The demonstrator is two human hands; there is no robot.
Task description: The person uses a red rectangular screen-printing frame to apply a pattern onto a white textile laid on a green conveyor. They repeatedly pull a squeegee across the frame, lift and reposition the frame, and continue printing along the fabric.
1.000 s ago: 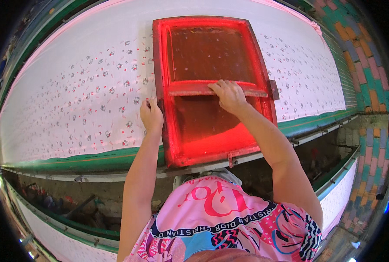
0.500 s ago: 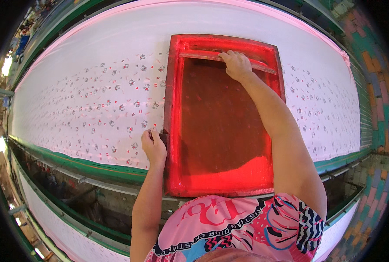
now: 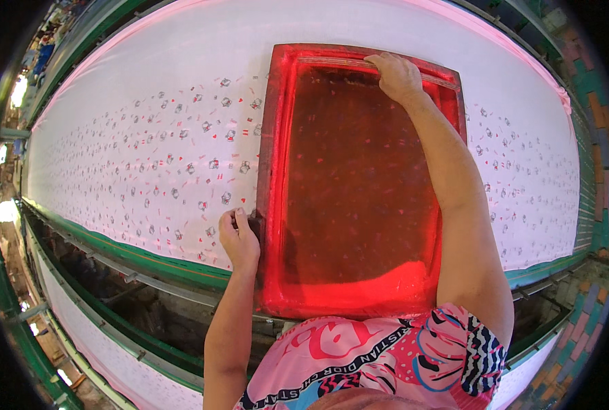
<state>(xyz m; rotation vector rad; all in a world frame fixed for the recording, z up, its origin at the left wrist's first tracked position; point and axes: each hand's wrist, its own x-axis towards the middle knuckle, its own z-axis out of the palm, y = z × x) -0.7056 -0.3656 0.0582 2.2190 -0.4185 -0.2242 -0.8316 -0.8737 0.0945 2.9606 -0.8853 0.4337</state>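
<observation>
squeegee (image 3: 342, 65) slid from mid-frame to the red screen frame's (image 3: 269, 157) far end, long axis crosswise, pinched by the nearer right hand (image 3: 399, 76); left hand (image 3: 239, 238) curled beside frame's left edge, grip unclear.

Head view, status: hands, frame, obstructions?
Right hand gripping bar at far end of red frame; left hand at its left edge. Frame on printed cloth. Right forearm partly hides frame's right side.

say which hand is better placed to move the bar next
Right, probably: the right hand holds the bar near the far end of the frame; the left hand is beside the frame's left edge.
</observation>
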